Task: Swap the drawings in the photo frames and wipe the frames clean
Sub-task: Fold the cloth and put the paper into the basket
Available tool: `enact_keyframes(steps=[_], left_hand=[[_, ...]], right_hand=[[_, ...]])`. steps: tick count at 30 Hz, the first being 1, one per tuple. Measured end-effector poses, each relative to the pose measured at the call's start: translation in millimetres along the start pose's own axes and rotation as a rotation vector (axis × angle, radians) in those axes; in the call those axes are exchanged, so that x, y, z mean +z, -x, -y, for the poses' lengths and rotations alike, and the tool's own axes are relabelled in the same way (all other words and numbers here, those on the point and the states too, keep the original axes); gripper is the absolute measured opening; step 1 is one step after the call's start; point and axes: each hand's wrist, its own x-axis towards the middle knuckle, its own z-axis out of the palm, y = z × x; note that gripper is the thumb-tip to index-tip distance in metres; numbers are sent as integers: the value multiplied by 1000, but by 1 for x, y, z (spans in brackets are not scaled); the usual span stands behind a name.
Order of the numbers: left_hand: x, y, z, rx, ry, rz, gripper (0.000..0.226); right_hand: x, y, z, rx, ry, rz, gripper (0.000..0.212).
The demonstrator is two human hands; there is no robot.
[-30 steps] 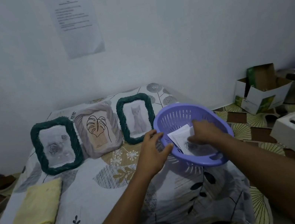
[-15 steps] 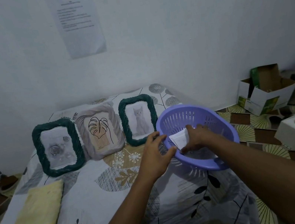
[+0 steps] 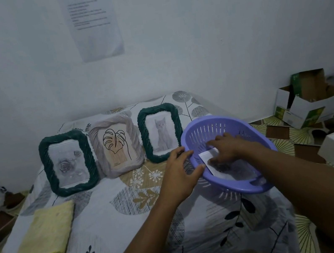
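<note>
Three photo frames stand upright in a row at the back of the bed (image 3: pixel 115 221) against the wall: a green frame with a rose drawing (image 3: pixel 68 163), a pale frame with a leaf drawing (image 3: pixel 116 145), and a green frame with a cat drawing (image 3: pixel 161 132). A folded yellow cloth (image 3: pixel 45 236) lies front left. At right, a tilted purple basket (image 3: pixel 230 155) holds loose drawings (image 3: pixel 210 159). The left hand (image 3: pixel 180 171) grips the basket's near rim; the right hand (image 3: pixel 226 147), fingers spread, rests on the papers inside. Cardboard boxes (image 3: pixel 307 100) sit on the floor beyond.
</note>
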Motion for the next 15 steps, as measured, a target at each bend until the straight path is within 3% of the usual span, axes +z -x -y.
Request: enact_keyframes(steps=[10,15], left_hand=[[0,-1,1,-2,0,1,55],[-1,2,2,-2,29,20,54]], right_hand=[[-3,9,-10,6,-100,-45,75],[-18,40,-7,-114,-200,-346,50]])
